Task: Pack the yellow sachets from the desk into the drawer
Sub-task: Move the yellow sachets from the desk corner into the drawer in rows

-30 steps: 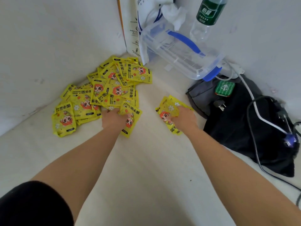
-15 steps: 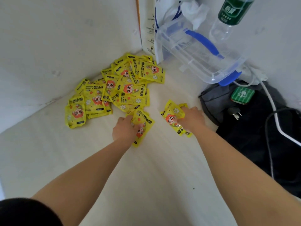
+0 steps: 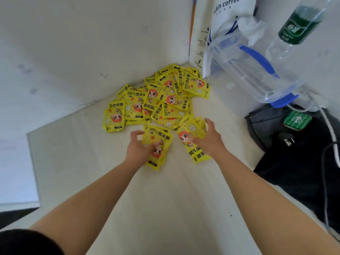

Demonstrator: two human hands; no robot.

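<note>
Yellow sachets lay heaped in the desk's back corner, so by my judgement the packing had barely begun; no drawer showed. Nearer, the left hand had its fingers curled on one small stack of sachets, while the right hand, fingers spread wide, pressed on another stack without clearly gripping it. Each pack bore a red-haired cartoon figure, Chinese characters and "HAND WARMER". Behind stood a white bag reading "coffee", a clear storage box and a green-labelled bottle.
</note>
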